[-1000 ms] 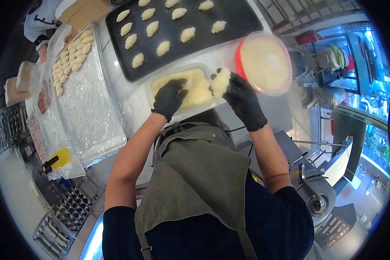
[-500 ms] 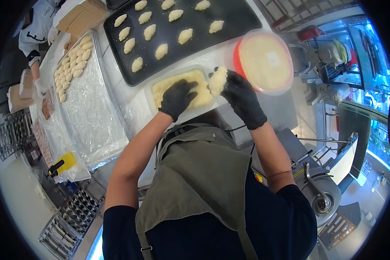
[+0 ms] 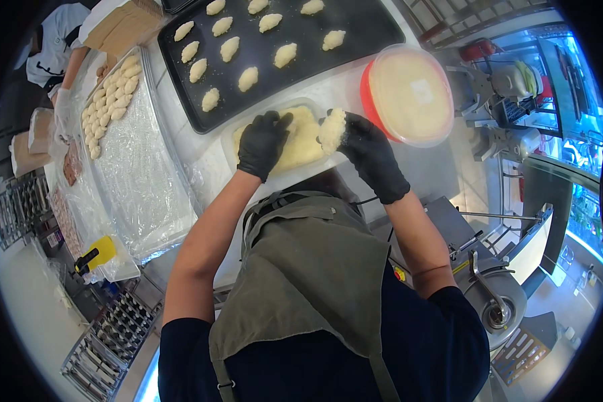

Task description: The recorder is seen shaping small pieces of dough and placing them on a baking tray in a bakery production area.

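In my black-gloved right hand [image 3: 374,154] is a crumb-coated dough piece [image 3: 332,131], held above the right end of a shallow white tub [image 3: 230,149]. Pale yellow crumbs [image 3: 303,141] fill the tub. Over its left side hovers my left hand [image 3: 264,144], also black-gloved, fingers loosely bent and thumb apart, with nothing visible in it; its palm side is hidden. Beyond the tub lies a dark baking tray [image 3: 275,84] carrying several crumbed dough pieces [image 3: 248,79] in rows.
Right of the tub stands a red-sided round container [image 3: 412,94] with a translucent lid. On the left, a plastic-covered mesh tray [image 3: 144,181] holds several plain dough pieces [image 3: 114,94]. A co-worker [image 3: 57,47] in white reaches in beside a cardboard box [image 3: 120,27]. A yellow-and-black tool [image 3: 99,253] lies nearer.
My left hand has lifted from the crumbs and shifted slightly left, its fingers more bent. My right hand, still holding the dough piece, has moved slightly left and down. The co-worker's arm has shifted.
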The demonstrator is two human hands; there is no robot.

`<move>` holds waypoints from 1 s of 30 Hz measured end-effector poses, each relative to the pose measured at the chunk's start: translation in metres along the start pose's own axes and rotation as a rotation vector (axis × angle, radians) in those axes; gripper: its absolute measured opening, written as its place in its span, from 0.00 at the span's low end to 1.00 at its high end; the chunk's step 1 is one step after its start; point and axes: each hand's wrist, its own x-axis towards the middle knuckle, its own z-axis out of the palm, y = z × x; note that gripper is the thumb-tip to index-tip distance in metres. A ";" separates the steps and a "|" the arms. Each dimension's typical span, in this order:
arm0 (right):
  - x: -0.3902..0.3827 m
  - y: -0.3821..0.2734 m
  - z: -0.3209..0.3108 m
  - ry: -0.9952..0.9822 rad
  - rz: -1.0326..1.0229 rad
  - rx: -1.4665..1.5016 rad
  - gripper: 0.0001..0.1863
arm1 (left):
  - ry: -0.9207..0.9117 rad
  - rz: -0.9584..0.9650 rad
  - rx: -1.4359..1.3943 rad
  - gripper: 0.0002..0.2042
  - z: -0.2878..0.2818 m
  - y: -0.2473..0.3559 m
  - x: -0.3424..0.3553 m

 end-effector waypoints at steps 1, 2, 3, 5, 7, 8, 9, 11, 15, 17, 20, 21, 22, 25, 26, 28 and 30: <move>0.000 0.001 -0.001 0.008 -0.002 -0.006 0.26 | 0.017 0.009 0.025 0.21 0.000 0.001 0.000; 0.000 0.002 -0.001 0.015 -0.004 -0.013 0.26 | 0.033 0.018 0.050 0.21 0.001 0.002 0.000; 0.000 0.003 -0.003 0.015 -0.005 -0.013 0.26 | 0.034 0.018 0.049 0.21 -0.001 0.003 0.001; 0.000 0.006 -0.006 0.014 -0.007 0.021 0.26 | 0.013 -0.008 0.052 0.21 -0.005 0.005 0.000; 0.000 0.008 -0.007 0.013 -0.010 0.057 0.27 | -0.007 -0.032 0.055 0.21 -0.009 0.007 -0.001; 0.000 0.008 -0.006 0.012 -0.010 0.055 0.27 | -0.006 -0.034 0.055 0.21 -0.008 0.007 -0.001; -0.001 0.008 -0.004 0.020 -0.012 0.071 0.27 | 0.012 -0.065 0.032 0.22 -0.007 0.006 0.000; -0.001 0.007 0.001 0.037 -0.016 0.103 0.27 | 0.049 -0.126 -0.013 0.22 -0.003 0.005 0.000; -0.001 0.006 0.005 0.067 -0.011 0.096 0.27 | 0.061 -0.145 -0.035 0.23 0.007 0.001 -0.003; -0.001 0.005 0.006 0.088 -0.004 0.075 0.27 | 0.054 -0.133 -0.034 0.23 0.011 -0.003 -0.007; 0.000 0.005 0.004 0.084 -0.024 0.074 0.27 | 0.134 -0.155 -0.020 0.24 0.001 -0.015 -0.018; 0.000 0.005 0.003 0.081 -0.033 0.072 0.27 | 0.174 -0.167 -0.014 0.24 -0.004 -0.019 -0.023; 0.000 0.005 0.003 0.078 -0.042 0.070 0.26 | 0.215 -0.180 -0.007 0.25 -0.007 -0.021 -0.026; 0.002 0.006 0.007 0.078 -0.019 0.059 0.26 | 0.094 -0.200 0.025 0.25 -0.010 -0.021 -0.026; 0.002 0.006 0.008 0.080 -0.009 0.053 0.26 | 0.034 -0.207 0.040 0.25 -0.011 -0.021 -0.026; 0.004 0.006 0.008 0.081 0.001 0.046 0.26 | -0.025 -0.217 0.054 0.25 -0.010 -0.019 -0.024; 0.008 0.008 0.006 0.035 -0.005 0.025 0.26 | -0.028 -0.207 0.102 0.25 -0.007 -0.016 -0.022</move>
